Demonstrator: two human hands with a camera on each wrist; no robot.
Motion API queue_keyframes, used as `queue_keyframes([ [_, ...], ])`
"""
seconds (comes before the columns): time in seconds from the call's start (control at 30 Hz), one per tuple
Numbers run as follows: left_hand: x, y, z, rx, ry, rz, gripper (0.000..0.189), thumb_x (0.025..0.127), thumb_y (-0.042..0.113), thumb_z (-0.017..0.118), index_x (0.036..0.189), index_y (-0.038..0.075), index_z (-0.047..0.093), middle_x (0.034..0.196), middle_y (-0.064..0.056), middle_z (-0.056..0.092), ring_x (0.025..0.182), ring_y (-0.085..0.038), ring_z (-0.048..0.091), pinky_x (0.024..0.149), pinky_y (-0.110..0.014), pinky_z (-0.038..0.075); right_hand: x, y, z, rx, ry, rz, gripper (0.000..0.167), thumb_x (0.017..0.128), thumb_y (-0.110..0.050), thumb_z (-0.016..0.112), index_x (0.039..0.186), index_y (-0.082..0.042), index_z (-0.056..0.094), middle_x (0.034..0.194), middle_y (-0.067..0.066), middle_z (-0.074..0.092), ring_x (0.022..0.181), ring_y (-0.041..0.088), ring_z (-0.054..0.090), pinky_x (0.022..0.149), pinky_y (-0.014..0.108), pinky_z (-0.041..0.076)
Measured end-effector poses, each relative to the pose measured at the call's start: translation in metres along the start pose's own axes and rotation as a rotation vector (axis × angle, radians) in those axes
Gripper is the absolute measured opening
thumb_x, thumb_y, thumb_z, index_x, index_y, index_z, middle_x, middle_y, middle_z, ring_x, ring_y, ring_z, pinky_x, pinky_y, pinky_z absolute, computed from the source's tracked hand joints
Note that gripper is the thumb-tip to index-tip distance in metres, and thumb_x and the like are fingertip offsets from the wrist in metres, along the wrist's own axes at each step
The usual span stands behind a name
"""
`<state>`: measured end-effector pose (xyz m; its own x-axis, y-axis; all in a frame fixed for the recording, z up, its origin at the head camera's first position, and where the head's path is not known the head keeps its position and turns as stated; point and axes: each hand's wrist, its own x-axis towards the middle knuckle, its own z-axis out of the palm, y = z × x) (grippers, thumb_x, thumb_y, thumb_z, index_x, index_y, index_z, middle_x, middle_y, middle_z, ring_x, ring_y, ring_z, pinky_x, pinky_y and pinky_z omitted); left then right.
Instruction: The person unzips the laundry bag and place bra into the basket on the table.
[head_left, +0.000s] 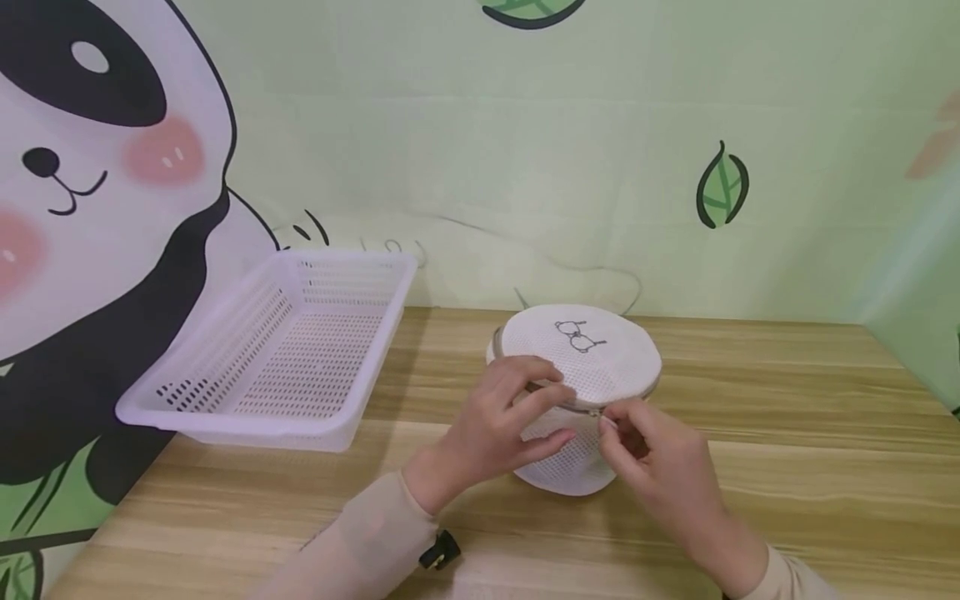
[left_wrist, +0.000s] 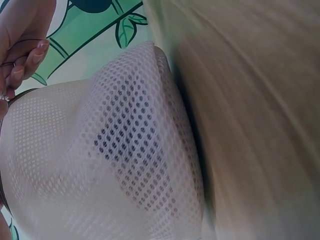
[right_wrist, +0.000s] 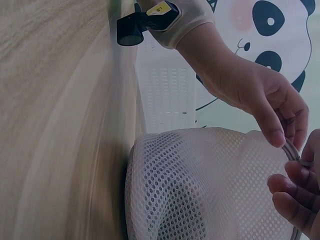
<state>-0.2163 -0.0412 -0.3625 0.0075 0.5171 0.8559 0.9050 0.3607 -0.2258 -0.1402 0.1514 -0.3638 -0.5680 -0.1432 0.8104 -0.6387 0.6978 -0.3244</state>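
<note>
A white cylindrical mesh laundry bag (head_left: 566, 454) stands upright on the table, its round lid printed with a small line drawing. A greyish zipper (right_wrist: 290, 150) runs around the lid's rim. My left hand (head_left: 498, 417) holds that rim at the front left, fingers over the lid's edge and thumb below. Just to its right, my right hand (head_left: 663, 467) pinches the zipper pull (head_left: 606, 422) between thumb and forefinger. Something dark (left_wrist: 130, 125) shows faintly through the mesh low in the bag; its kind cannot be made out.
A white perforated plastic basket (head_left: 348, 421) sits at the left of the wooden table (head_left: 810, 492). Behind the table hangs a green backdrop (head_left: 450, 125) with a panda and leaves. A black device (right_wrist: 131, 32) is strapped at the left wrist.
</note>
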Motion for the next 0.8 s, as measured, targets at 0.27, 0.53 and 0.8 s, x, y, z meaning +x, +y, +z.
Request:
queue_keyframes([
  [0.27,-0.0038,0.0001,0.0039,0.018,-0.003,-0.029,0.037,0.071,0.026,0.083,0.099,0.010,0.065,0.104,-0.007,0.061,0.097,-0.019,0.059,0.091,-0.032,0.050,-0.0003,-0.0045,0.0016,0.061,-0.031,0.013,0.015,0.074,0.007,0.068,0.080,-0.006,0.062,0.064,-0.005,0.060,0.058,-0.006,0.049,0.050,0.006,0.044],
  [0.53,-0.0042,0.0019,0.0056,0.051,-0.009,-0.056,0.027,0.074,0.022,0.081,0.094,0.012,0.066,0.102,-0.006,0.061,0.094,-0.018,0.059,0.089,-0.030,0.050,-0.0012,-0.0077,0.0029,0.073,-0.053,0.034,0.017,0.075,0.007,0.069,0.081,-0.007,0.062,0.065,-0.006,0.060,0.058,-0.007,0.049,0.051,0.006,0.044],
  [0.8,-0.0068,0.0013,0.0046,0.055,-0.016,-0.062,0.021,0.075,0.022,0.080,0.090,0.014,0.067,0.099,-0.005,0.062,0.093,-0.018,0.060,0.088,-0.030,0.051,-0.0028,-0.0063,0.0049,0.063,-0.059,0.014,0.017,0.074,0.006,0.068,0.080,-0.008,0.061,0.064,-0.007,0.060,0.057,-0.008,0.049,0.050,0.006,0.043],
])
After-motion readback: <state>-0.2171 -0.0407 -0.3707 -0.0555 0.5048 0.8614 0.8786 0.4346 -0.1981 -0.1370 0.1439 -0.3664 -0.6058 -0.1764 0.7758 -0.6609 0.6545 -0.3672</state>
